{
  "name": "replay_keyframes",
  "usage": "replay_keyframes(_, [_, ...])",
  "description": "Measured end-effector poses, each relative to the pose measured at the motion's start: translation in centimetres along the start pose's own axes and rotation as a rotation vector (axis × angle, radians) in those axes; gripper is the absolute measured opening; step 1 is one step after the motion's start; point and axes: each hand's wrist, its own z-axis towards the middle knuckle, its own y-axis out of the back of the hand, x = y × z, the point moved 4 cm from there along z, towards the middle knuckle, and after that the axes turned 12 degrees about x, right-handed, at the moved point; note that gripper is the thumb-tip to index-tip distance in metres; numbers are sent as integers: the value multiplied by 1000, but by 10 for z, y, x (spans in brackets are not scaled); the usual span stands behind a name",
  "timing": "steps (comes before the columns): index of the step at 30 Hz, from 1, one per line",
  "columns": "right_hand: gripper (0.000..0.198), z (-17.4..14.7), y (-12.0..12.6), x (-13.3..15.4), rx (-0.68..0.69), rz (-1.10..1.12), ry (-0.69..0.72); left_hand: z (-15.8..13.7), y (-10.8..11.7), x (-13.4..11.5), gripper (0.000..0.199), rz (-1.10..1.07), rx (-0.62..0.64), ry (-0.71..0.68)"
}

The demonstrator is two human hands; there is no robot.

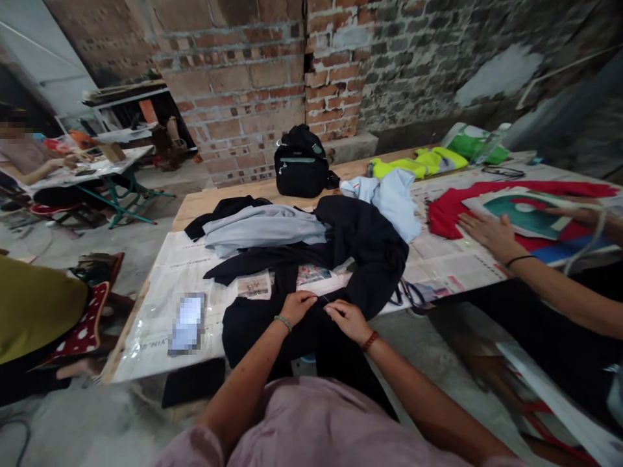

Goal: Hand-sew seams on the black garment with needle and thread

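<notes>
Both of my hands are at the near edge of the table, over a black garment (372, 240) spread across it. My left hand (298, 307), with a beaded bracelet at the wrist, is closed in a pinch at the dark cloth. Close by, my right hand (349, 320) pinches a thin, pale, needle-like thing (326, 298) that points toward the left fingertips. It is too fine to name for certain. Beyond the hands lie small clear packets (255, 285) and a grey garment (263, 228).
A phone (187, 323) lies at the left; scissors (413, 293) lie right of the black cloth. A black backpack (300, 162) stands behind. At right, a co-worker's hands (491, 237) are on a red garment (445, 211). Another person (39, 305) sits left.
</notes>
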Motion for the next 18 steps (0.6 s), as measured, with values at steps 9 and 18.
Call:
replay_keyframes(9, [36, 15, 1, -26, -20, 113, -299, -2, -6, 5, 11, 16, -41, -44])
replay_keyframes(18, [24, 14, 3, -42, -249, 444, -430, -4, -9, 6, 9, 66, -67, -135])
